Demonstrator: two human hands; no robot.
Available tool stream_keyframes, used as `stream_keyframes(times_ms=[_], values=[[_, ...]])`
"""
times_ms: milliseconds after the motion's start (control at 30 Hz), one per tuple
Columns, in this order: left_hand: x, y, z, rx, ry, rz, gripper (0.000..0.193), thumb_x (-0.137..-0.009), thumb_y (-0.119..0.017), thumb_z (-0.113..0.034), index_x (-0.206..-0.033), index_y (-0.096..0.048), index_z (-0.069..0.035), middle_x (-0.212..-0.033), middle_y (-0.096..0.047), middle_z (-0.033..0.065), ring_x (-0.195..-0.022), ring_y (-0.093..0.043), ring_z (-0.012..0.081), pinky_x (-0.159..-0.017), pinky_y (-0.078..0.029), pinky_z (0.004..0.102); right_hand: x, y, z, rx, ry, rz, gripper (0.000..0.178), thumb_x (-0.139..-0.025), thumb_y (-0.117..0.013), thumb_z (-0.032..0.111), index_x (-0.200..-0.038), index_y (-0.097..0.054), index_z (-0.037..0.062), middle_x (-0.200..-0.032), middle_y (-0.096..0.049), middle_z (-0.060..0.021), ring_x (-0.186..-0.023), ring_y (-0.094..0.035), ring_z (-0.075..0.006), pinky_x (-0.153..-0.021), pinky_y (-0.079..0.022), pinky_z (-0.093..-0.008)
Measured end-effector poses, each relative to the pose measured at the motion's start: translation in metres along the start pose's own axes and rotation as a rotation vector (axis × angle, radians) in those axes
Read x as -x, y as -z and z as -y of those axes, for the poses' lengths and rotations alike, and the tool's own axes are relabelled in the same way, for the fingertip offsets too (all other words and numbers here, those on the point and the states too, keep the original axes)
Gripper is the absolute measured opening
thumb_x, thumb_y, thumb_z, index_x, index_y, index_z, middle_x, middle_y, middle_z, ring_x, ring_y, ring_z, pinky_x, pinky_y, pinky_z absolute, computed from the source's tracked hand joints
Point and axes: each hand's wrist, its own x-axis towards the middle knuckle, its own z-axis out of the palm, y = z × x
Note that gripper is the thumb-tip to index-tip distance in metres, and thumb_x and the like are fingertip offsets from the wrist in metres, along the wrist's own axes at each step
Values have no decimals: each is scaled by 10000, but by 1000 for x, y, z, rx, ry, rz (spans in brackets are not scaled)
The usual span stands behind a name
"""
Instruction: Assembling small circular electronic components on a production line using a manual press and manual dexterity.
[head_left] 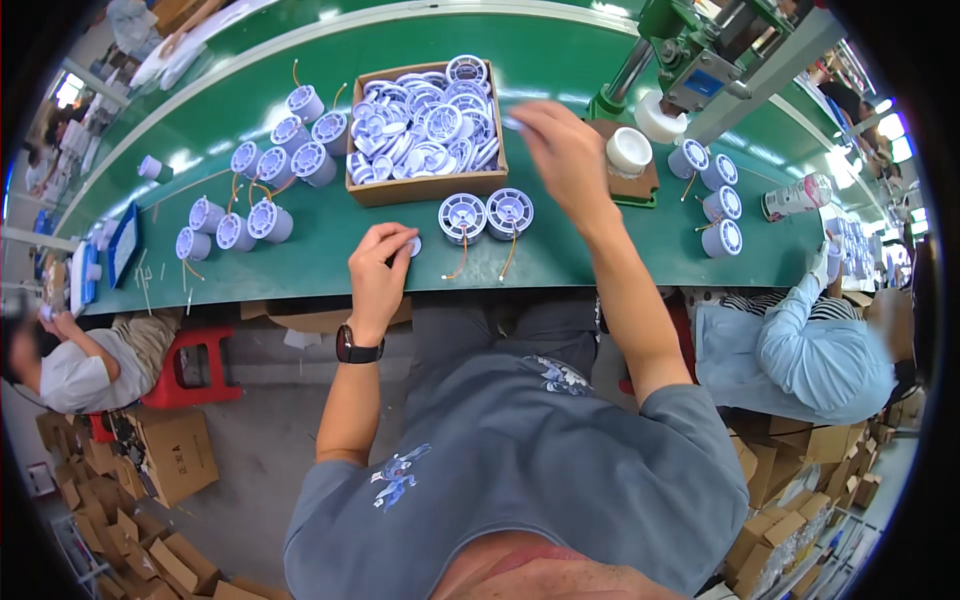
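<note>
Near the table's front edge, my left hand (376, 275) pinches a small pale lavender disc (414, 246) at its fingertips. To the right of it, two lavender cylindrical housings with spoked round tops stand side by side, the left housing (462, 217) and the right housing (509, 212), each trailing a thin wire. My right hand (562, 150) is slightly blurred above the table, between the cardboard box (430, 192) and the press fixture. Its fingers are drawn together, and a pale bit shows at the tips, too small to name. Loose spoked lavender covers (425, 125) fill the box.
A green hand press (680, 60) with a white round fixture (628, 152) stands at the back right. Wired housings stand in groups left (268, 220) and right (722, 205), near a can (797, 198). Co-workers sit at both sides, one in light blue sleeves (815, 340).
</note>
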Motion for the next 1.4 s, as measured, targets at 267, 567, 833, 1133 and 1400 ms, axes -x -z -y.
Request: stream_keyframes(times_ms=[267,567,833,1133,1400], values=[[-1,8,-4,-242,-152,27,248,-752,-741,7,-995,-695,23,-989,-663,116,-887,-632,269,-797,-510,340,113,25,-8,177,-168,227,216,-818,-670,6,-1033,-683,16,-1079,-653,-128,-962,-644,-317,-812,-533,-378],[-33,-17,-50,0,-195,-59,259,-747,-755,-15,-1001,-705,-1,-1054,-699,114,-961,-615,275,-851,-491,354,121,22,-13,112,-169,139,213,-770,-717,26,-980,-684,11,-1051,-651,-104,-960,-627,-291,-806,-521,-384],[-28,-34,-38,-52,-170,46,279,-787,-729,-45,-1065,-716,-26,-1111,-699,93,-1033,-600,271,-891,-477,364,105,23,3,-141,-283,-17,163,-743,-738,13,-903,-705,22,-1037,-681,-84,-940,-623,-270,-808,-511,-351],[-20,-42,-37,91,-76,20,330,-782,-711,-16,-1112,-701,-22,-1243,-640,120,-1118,-592,272,-947,-464,362,89,-3,16,-211,-176,77,153,-725,-745,6,-872,-711,29,-1033,-697,-71,-957,-615,-262,-826,-502,-349],[-20,-37,-45,94,-107,-24,387,-789,-701,-22,-1174,-660,-21,-1241,-633,127,-1117,-588,295,-945,-463,377,88,4,25,-122,-140,139,201,-728,-740,14,-923,-695,35,-1077,-674,-86,-1023,-597,-281,-868,-488,-373]])
